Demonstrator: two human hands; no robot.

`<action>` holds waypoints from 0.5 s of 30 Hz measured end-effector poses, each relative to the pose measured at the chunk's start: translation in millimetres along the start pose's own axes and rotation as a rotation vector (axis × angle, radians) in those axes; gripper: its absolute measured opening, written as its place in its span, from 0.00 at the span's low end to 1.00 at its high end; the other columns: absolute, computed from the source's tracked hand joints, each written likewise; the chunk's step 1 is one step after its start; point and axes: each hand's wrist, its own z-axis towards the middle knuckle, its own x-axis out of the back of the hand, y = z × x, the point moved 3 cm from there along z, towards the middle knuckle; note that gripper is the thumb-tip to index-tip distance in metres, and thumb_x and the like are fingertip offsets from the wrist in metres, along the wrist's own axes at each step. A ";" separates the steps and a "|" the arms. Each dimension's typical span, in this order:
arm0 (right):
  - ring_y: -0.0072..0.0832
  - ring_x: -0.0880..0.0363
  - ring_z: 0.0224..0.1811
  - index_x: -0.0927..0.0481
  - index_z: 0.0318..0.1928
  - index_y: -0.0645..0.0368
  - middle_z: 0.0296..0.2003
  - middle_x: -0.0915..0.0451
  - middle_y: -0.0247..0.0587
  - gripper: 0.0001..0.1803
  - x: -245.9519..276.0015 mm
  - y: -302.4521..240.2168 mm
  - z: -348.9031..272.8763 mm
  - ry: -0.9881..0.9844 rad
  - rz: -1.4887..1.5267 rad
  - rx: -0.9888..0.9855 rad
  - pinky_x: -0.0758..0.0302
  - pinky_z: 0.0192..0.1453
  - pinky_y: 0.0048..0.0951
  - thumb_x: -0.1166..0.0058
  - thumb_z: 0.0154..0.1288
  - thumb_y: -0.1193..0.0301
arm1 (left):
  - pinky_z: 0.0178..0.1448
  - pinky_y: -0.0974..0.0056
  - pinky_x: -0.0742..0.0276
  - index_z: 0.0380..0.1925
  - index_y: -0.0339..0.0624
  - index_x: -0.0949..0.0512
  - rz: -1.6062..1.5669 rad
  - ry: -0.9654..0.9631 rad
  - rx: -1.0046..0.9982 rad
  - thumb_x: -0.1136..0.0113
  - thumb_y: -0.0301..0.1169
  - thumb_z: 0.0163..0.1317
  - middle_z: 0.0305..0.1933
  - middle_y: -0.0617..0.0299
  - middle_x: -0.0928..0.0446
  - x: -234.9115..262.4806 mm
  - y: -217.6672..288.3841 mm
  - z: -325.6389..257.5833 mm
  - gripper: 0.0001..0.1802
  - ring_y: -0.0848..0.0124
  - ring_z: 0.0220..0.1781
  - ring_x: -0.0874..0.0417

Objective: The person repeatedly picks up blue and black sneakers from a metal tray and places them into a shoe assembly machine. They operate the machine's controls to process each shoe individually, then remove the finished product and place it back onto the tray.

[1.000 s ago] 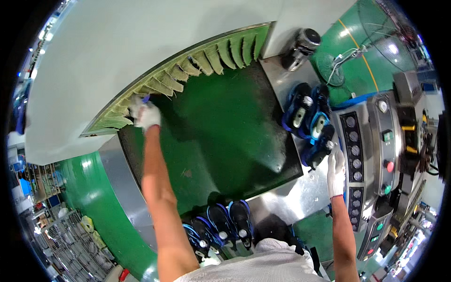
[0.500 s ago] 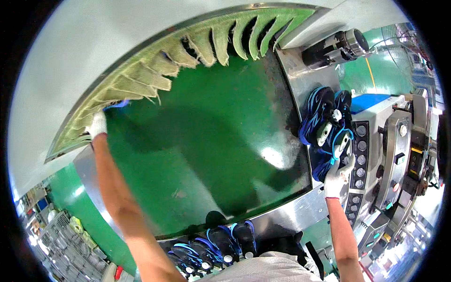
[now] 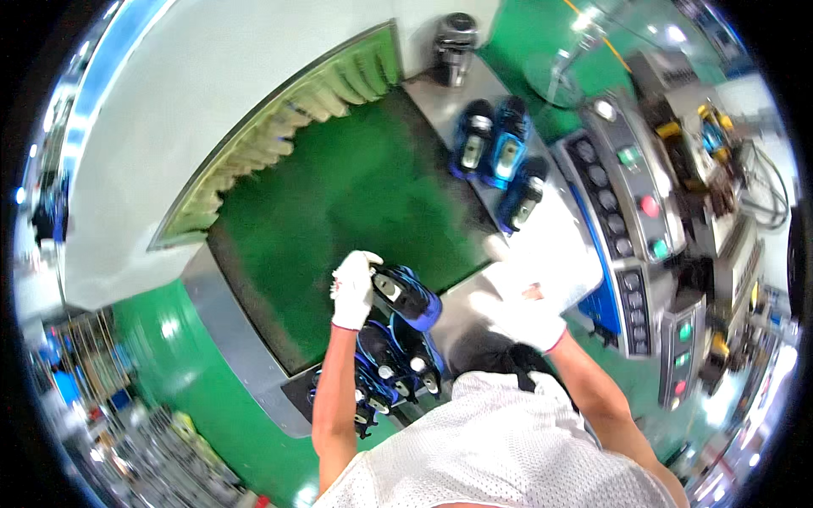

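Read all clock positions from the middle of the green work surface (image 3: 339,199), with 12 o'clock at the top of your view.

Your left hand (image 3: 353,288), in a white glove, is at 6 o'clock. Its fingers are closed on one end of a black-and-blue shoe (image 3: 413,303). The shoe is at 5 o'clock, tilted, with its pale insert beside your glove and its blue end directed toward 4 o'clock. It overlaps the near rim of the green surface in your view.

Your right hand (image 3: 527,315), also gloved, is at 4 o'clock, near the bright metal border (image 3: 457,298). Blur and glare cover its fingers; you cannot tell how far they are spread, whether they hold anything, or whether they touch the metal.

A group of similar shoes (image 3: 379,349) is between 5 and 6 o'clock, just beyond the held shoe on your side. Three more shoes (image 3: 510,157) lie close together between 2 and 3 o'clock on the metal border. A grey control console (image 3: 631,182) with round dials and coloured buttons is at 3 o'clock, a metallic cylinder (image 3: 456,51) at 1 o'clock, and a curtain of green flaps (image 3: 292,123) at 11 o'clock, set in a white housing (image 3: 203,85).
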 end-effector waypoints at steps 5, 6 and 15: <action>0.49 0.33 0.74 0.37 0.73 0.69 0.70 0.32 0.64 0.49 21.5 15.5 -88.6 0.272 0.806 -0.002 0.37 0.77 0.39 0.42 0.66 0.43 | 0.44 0.59 0.24 0.31 0.35 0.21 -0.148 -0.147 -0.160 0.59 0.32 0.75 0.34 0.54 0.19 -87.3 160.4 -9.7 0.19 0.62 0.36 0.18; 0.48 0.32 0.74 0.37 0.73 0.69 0.69 0.32 0.64 0.50 48.7 22.5 -111.4 0.236 0.736 -0.023 0.36 0.77 0.39 0.42 0.65 0.42 | 0.43 0.59 0.24 0.31 0.36 0.21 -0.106 -0.210 -0.204 0.57 0.31 0.74 0.34 0.54 0.19 -100.6 203.0 -9.0 0.17 0.61 0.35 0.18; 0.30 0.19 0.52 0.22 0.58 0.58 0.53 0.19 0.45 0.30 151.1 174.0 -247.0 0.832 0.696 0.009 0.23 0.58 0.32 0.29 0.56 0.62 | 0.38 0.58 0.19 0.37 0.41 0.15 0.243 -0.626 -1.238 0.32 0.30 0.60 0.36 0.54 0.17 -310.9 494.7 -43.5 0.07 0.56 0.34 0.15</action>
